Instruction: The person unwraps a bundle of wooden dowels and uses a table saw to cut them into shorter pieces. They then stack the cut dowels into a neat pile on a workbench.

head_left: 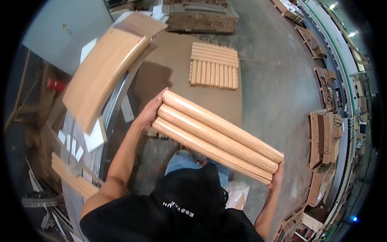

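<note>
Between my two hands I hold three long wooden mouldings with rounded, glossy tops, lying side by side. They slant from upper left down to lower right, above the floor and in front of my legs. My left hand is closed over their left ends. At the opposite ends, my right hand grips from the side, its fingers partly hidden by the wood. Beyond them, a neat stack of similar mouldings lies on a brown sheet on the floor, its visible pieces running in two directions.
At my left, a bench carries wide light-wood boards and white offcuts. A pale grey cabinet stands behind it. A large wood stack sits at the far end. Loaded pallets line the right, beside a long conveyor.
</note>
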`<state>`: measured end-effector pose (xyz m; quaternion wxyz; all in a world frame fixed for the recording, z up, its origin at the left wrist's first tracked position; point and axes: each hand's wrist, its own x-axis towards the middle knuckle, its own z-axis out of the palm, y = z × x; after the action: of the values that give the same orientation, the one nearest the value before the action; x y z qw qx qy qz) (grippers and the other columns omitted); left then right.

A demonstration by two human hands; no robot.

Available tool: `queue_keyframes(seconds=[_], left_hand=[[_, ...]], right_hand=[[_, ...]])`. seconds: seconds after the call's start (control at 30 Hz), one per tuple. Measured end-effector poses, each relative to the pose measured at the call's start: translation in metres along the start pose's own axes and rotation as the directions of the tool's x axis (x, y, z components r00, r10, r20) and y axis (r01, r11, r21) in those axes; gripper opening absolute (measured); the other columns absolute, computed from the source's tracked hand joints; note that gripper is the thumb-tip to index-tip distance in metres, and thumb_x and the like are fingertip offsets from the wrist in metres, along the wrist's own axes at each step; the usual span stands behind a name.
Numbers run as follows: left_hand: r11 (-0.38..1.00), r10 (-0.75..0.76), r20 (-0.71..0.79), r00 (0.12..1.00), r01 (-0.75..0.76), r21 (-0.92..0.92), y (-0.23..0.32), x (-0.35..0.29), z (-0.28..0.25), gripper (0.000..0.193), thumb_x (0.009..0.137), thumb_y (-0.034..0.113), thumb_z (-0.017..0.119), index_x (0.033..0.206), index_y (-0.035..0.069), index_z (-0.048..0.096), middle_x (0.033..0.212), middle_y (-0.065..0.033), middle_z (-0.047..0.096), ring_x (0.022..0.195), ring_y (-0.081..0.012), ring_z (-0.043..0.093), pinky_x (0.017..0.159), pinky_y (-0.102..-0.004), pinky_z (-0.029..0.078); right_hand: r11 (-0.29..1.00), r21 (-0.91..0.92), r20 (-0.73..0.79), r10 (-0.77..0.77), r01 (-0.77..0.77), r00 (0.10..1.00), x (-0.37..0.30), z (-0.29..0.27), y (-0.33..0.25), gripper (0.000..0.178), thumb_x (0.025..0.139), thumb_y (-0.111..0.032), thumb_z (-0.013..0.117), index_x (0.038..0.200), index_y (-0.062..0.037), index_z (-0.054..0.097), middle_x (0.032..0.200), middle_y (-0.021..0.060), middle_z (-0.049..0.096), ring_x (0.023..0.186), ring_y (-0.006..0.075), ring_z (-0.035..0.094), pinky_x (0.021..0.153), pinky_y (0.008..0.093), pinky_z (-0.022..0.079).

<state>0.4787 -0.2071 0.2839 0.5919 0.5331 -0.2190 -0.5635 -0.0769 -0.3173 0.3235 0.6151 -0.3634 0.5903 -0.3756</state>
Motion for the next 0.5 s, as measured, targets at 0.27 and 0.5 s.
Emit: queue_keyframes(seconds=[0.27, 0.5], left_hand=[[1.0, 0.008, -0.11, 0.994, -0.006, 0.015, 0.009, 0.214, -0.014, 0.054, 0.108, 0.038, 0.034, 0.155, 0.01, 0.031, 0.158, -0.0068, 0.033, 0.143, -0.0199, 0.033, 0.117, -0.0335, 0.028], [0.997, -0.041, -0.224, 0.974, 0.054, 0.053, -0.15, 0.45, -0.096, 0.06, 0.106, 0.044, 0.037, 0.156, 0.011, 0.029, 0.16, -0.0035, 0.029, 0.145, -0.0191, 0.029, 0.119, -0.0341, 0.024]], right_hand=[[0.996, -0.051, 0.086, 0.071, -0.067, 0.994, 0.246, 0.085, -0.039, 0.059, 0.106, -0.049, 0.035, 0.155, -0.0173, 0.031, 0.146, 0.0095, 0.046, 0.129, 0.0236, 0.048, 0.105, 0.039, 0.043], [0.973, -0.206, 0.125, 0.133, -0.105, 0.983, 0.53, 0.148, 0.066, 0.065, 0.105, -0.053, 0.033, 0.157, -0.0146, 0.025, 0.154, 0.0053, 0.038, 0.137, 0.0226, 0.042, 0.112, 0.038, 0.036]])
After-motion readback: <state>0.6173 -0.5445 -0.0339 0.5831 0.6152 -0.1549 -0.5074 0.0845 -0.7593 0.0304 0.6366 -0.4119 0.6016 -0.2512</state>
